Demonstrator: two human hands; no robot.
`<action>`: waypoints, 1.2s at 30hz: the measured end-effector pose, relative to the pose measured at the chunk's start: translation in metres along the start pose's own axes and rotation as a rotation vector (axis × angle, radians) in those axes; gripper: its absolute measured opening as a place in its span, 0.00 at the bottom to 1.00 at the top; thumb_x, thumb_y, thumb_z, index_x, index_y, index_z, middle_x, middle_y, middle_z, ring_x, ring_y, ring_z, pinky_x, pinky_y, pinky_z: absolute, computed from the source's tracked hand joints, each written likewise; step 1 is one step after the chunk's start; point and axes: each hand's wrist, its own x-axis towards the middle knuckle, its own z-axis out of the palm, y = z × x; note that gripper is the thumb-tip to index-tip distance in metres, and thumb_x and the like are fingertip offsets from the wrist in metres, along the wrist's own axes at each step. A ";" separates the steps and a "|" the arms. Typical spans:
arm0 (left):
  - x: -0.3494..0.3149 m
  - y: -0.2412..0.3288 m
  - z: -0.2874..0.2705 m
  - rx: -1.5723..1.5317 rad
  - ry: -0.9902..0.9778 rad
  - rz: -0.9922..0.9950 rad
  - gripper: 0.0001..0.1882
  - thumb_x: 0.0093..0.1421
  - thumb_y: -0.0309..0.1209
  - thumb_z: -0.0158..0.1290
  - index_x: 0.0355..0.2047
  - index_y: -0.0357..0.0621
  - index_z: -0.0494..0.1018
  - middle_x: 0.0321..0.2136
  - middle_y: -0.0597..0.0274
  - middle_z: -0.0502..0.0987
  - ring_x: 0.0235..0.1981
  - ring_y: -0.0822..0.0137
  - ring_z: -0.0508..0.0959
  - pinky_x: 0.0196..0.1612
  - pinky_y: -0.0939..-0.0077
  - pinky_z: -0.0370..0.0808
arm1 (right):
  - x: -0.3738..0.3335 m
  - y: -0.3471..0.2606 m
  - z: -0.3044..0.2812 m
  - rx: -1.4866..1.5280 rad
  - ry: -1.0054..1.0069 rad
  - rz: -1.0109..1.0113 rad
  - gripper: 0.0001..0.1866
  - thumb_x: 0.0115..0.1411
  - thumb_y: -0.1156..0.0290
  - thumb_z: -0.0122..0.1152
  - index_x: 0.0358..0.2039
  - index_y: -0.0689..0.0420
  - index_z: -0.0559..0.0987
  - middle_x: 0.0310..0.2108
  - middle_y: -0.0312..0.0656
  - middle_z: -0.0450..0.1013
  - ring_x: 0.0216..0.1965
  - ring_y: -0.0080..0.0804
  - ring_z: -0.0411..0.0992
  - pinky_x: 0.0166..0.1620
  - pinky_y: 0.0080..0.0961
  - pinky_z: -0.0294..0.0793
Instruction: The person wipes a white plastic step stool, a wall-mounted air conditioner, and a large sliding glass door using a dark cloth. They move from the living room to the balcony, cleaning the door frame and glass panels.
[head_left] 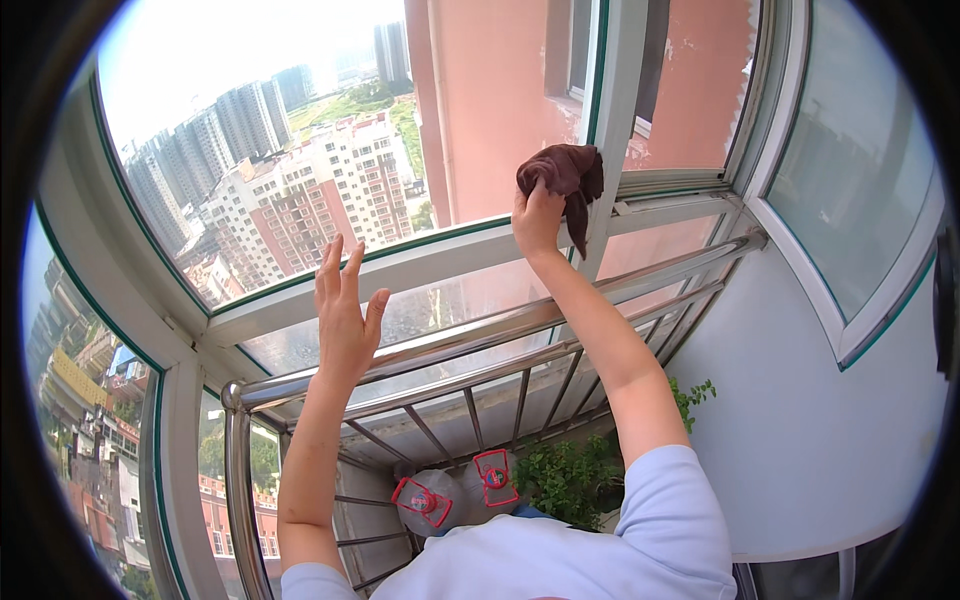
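A dark brown cloth is bunched in my right hand, pressed at the white window frame's upright post, with one corner hanging down. My right arm stretches up over the metal railing. To the left, my left hand is raised with fingers apart and nothing in it. It is in front of the frame's lower crossbar, close to the large window pane; whether the fingertips touch anything I cannot tell.
A shiny metal railing with thin bars runs below the window. Beneath it stand two clear plastic bottles with red handles, beside green plants. At the right an open window sash juts inward above a white wall.
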 end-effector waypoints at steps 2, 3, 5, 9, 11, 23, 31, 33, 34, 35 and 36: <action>0.023 -0.007 -0.001 0.134 0.025 0.065 0.31 0.67 0.45 0.49 0.67 0.51 0.57 0.69 0.52 0.50 0.71 0.48 0.48 0.70 0.47 0.46 | 0.000 -0.012 0.009 -0.025 -0.083 -0.167 0.21 0.59 0.70 0.60 0.52 0.60 0.70 0.55 0.58 0.63 0.59 0.61 0.59 0.53 0.50 0.62; 0.037 -0.012 -0.007 0.187 0.043 0.096 0.32 0.67 0.45 0.50 0.67 0.52 0.57 0.70 0.53 0.49 0.71 0.49 0.47 0.70 0.46 0.44 | 0.002 -0.025 0.012 -0.019 -0.065 -0.357 0.25 0.57 0.69 0.62 0.55 0.58 0.69 0.56 0.57 0.64 0.61 0.61 0.59 0.51 0.53 0.61; 0.066 -0.023 -0.019 0.311 0.123 0.162 0.33 0.64 0.44 0.53 0.67 0.56 0.57 0.70 0.56 0.47 0.72 0.52 0.45 0.72 0.47 0.41 | 0.024 -0.062 -0.005 -0.102 -0.125 -0.784 0.28 0.53 0.70 0.65 0.56 0.53 0.71 0.59 0.47 0.66 0.59 0.47 0.65 0.45 0.47 0.71; 0.128 -0.045 -0.041 0.504 0.300 0.208 0.31 0.67 0.44 0.50 0.68 0.61 0.56 0.71 0.60 0.48 0.72 0.55 0.45 0.71 0.44 0.40 | 0.107 -0.056 -0.013 0.032 -0.023 -1.039 0.26 0.49 0.69 0.68 0.52 0.36 0.79 0.52 0.33 0.72 0.53 0.37 0.71 0.50 0.38 0.76; 0.149 -0.070 -0.063 0.608 0.419 0.212 0.30 0.68 0.46 0.47 0.69 0.63 0.55 0.72 0.59 0.45 0.73 0.54 0.43 0.71 0.41 0.39 | 0.153 -0.075 -0.030 -0.144 0.194 -0.768 0.26 0.52 0.70 0.67 0.53 0.40 0.78 0.55 0.38 0.70 0.55 0.43 0.70 0.54 0.39 0.73; 0.164 -0.119 -0.078 0.645 0.426 0.130 0.36 0.67 0.57 0.36 0.72 0.64 0.45 0.73 0.59 0.36 0.73 0.51 0.36 0.70 0.40 0.41 | 0.228 -0.212 0.005 -0.191 -0.050 -1.241 0.29 0.46 0.68 0.70 0.52 0.40 0.76 0.57 0.29 0.71 0.47 0.34 0.74 0.50 0.38 0.71; 0.164 -0.100 -0.080 0.518 0.385 0.087 0.43 0.64 0.51 0.49 0.72 0.52 0.42 0.73 0.57 0.39 0.73 0.53 0.39 0.71 0.49 0.46 | 0.357 -0.309 0.012 0.025 0.688 -0.602 0.12 0.56 0.71 0.59 0.38 0.66 0.74 0.47 0.56 0.71 0.58 0.59 0.65 0.58 0.45 0.68; 0.161 -0.108 -0.087 0.478 0.407 0.107 0.42 0.66 0.51 0.45 0.72 0.48 0.41 0.72 0.56 0.42 0.73 0.54 0.41 0.71 0.50 0.47 | 0.305 -0.344 0.037 0.010 0.438 -0.869 0.17 0.55 0.69 0.61 0.46 0.58 0.77 0.49 0.46 0.73 0.50 0.46 0.71 0.51 0.38 0.73; 0.161 -0.110 -0.090 0.452 0.417 0.126 0.41 0.67 0.52 0.43 0.72 0.46 0.41 0.72 0.56 0.43 0.73 0.55 0.42 0.71 0.51 0.48 | 0.268 -0.356 0.044 -0.056 0.314 -1.012 0.19 0.55 0.66 0.63 0.48 0.51 0.79 0.48 0.37 0.75 0.43 0.35 0.76 0.44 0.31 0.78; 0.159 -0.112 -0.089 0.446 0.443 0.142 0.39 0.69 0.52 0.38 0.71 0.43 0.42 0.71 0.53 0.48 0.72 0.52 0.46 0.71 0.52 0.49 | 0.235 -0.353 0.057 0.022 0.372 -1.192 0.19 0.50 0.66 0.67 0.45 0.49 0.80 0.45 0.35 0.76 0.43 0.33 0.76 0.48 0.33 0.76; 0.159 -0.116 -0.087 0.457 0.443 0.137 0.39 0.69 0.52 0.39 0.71 0.43 0.43 0.70 0.54 0.50 0.71 0.51 0.48 0.70 0.52 0.51 | 0.212 -0.338 0.067 0.019 0.299 -1.289 0.19 0.50 0.66 0.67 0.45 0.47 0.80 0.42 0.34 0.76 0.43 0.32 0.75 0.47 0.33 0.76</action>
